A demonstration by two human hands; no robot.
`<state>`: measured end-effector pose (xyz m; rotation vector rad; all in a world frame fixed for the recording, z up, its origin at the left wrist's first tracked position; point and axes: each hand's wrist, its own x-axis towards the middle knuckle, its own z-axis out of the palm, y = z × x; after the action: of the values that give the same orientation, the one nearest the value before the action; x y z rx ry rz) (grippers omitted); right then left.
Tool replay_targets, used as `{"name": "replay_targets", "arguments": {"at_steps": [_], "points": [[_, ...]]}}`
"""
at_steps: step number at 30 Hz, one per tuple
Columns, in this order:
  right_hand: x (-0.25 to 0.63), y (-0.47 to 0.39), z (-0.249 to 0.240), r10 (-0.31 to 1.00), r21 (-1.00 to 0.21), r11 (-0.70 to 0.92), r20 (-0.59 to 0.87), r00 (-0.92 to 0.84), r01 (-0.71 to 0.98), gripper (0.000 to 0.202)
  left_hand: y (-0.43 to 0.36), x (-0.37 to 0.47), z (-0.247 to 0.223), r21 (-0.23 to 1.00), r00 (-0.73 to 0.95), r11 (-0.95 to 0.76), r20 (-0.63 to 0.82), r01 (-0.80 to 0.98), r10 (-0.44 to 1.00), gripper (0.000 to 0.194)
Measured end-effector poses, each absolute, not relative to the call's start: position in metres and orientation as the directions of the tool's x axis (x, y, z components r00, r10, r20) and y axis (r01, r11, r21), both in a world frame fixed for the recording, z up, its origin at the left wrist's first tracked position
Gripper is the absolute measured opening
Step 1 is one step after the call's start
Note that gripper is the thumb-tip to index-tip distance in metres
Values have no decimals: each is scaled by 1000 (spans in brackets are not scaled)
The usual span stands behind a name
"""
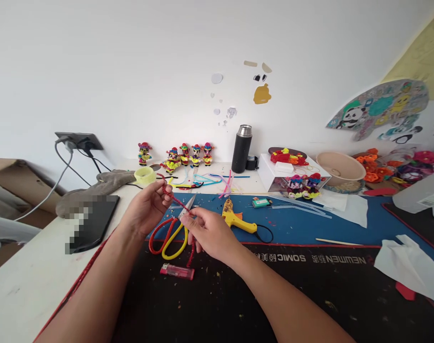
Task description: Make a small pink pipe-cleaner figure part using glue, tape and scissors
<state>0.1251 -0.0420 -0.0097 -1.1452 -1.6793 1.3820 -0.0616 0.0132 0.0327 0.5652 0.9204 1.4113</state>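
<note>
A twisted red sparkly pipe cleaner (177, 201) runs between my two hands. My left hand (145, 208) is closed on its upper left end, fingers pinched near the tip. Lower and to the right, my right hand (209, 232) pinches the same strand, and its loose end hangs below the fingers. Scissors with one red and one yellow handle (174, 244) lie behind and beneath the hands, blades partly covered by the strand and fingers. Just in front of them rests a pinkish-red lighter (177, 271) on the black mat (188, 309).
A yellow glue gun (240, 222) lies right of my right hand on the blue mat (292, 228). Small figures (172, 161), a black thermos (242, 150), a white box (270, 176) and a beige bowl (340, 166) stand behind. A phone (98, 226) lies left.
</note>
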Motion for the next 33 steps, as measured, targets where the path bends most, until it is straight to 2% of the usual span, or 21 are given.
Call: {"name": "replay_targets", "arguments": {"at_steps": [4,7,12,19,25,33], "points": [[126,-41,-11,935,-970,72,-15,-354,231,36,12,-55,28,801,-61,138,-213,-582,975,11],[126,-39,-12,941,-983,25,-38,-335,181,35,14,-55,26,797,-70,134,-215,-589,974,11],[129,-35,-7,941,-997,-53,-71,-331,64,47,17,-56,23,770,-91,132,-239,-624,967,10],[134,-29,-7,954,-997,-81,-81,-289,14,62,19,-61,15,759,-39,115,-182,-641,983,16],[138,-24,-11,960,-997,-78,-74,-269,-3,67,23,-66,9,789,-104,78,-177,-609,979,6],[142,-23,-14,943,-995,-77,-93,-321,60,63,29,-74,0,874,-218,-59,-54,-483,975,31]]}}
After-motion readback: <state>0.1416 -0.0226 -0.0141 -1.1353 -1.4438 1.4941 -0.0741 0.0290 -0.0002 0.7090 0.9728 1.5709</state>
